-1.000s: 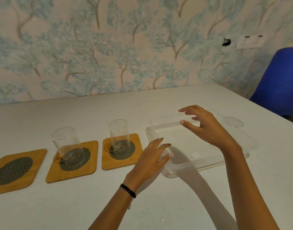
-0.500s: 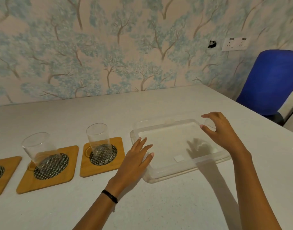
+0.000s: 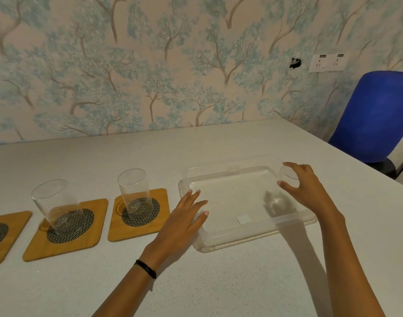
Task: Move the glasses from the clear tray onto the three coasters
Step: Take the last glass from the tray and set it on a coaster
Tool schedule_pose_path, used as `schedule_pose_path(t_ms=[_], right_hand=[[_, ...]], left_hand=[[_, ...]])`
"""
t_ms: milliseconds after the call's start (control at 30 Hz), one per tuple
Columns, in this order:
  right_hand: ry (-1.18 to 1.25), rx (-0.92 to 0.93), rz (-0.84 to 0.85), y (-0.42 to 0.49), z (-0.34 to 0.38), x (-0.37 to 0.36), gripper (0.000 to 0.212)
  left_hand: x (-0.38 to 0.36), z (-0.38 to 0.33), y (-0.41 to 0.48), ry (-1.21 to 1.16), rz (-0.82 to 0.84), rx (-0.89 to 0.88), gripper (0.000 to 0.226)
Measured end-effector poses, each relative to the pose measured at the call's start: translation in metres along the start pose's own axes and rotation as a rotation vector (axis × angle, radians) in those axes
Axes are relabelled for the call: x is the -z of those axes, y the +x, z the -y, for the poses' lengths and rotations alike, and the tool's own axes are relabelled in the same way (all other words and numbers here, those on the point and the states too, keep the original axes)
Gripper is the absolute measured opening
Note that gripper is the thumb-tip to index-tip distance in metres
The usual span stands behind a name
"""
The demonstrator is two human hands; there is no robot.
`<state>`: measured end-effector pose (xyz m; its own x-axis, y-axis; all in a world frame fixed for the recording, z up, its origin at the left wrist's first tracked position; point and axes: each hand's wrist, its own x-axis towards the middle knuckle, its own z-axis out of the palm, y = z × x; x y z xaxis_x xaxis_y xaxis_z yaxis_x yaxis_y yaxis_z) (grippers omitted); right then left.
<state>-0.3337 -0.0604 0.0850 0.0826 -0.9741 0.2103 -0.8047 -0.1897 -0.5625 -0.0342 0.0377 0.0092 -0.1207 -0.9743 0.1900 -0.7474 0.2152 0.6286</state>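
The clear tray (image 3: 253, 235) lies on the white table, right of centre. One clear glass (image 3: 286, 177) stands in its far right corner, and my right hand (image 3: 310, 191) curls thumb and fingers around it. My left hand (image 3: 184, 220) rests flat on the tray's left rim with its fingers spread, holding nothing. Three wooden coasters with dark mesh discs lie in a row on the left. A glass (image 3: 134, 191) stands on the right coaster (image 3: 138, 233). Another glass (image 3: 56, 204) stands on the middle coaster (image 3: 65, 244). The left coaster (image 3: 4, 234) is bare and cut off by the frame edge.
A blue chair (image 3: 376, 115) stands past the table's right edge. The wallpapered wall runs along the table's far side, with a socket plate (image 3: 328, 62) on it. The rest of the tray floor holds only a small white label (image 3: 244, 219).
My right hand has moved across the tray to its far right corner and closed around the glass. My left hand has slid onto the tray's left rim and flattened.
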Motion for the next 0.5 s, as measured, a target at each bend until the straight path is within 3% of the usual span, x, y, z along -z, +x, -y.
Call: schedule_pose_path(t_ms=[267, 500], right_hand=[[0.042, 0.026, -0.085, -0.001, 0.007, -0.003, 0.058], [0.155, 0.198, -0.171, -0.009, 0.046, -0.009, 0.055]], left_hand=[[0.008, -0.009, -0.006, 0.099, 0.009, -0.009, 0.044], [0.007, -0.006, -0.017, 0.138, -0.027, -0.055, 0.045]])
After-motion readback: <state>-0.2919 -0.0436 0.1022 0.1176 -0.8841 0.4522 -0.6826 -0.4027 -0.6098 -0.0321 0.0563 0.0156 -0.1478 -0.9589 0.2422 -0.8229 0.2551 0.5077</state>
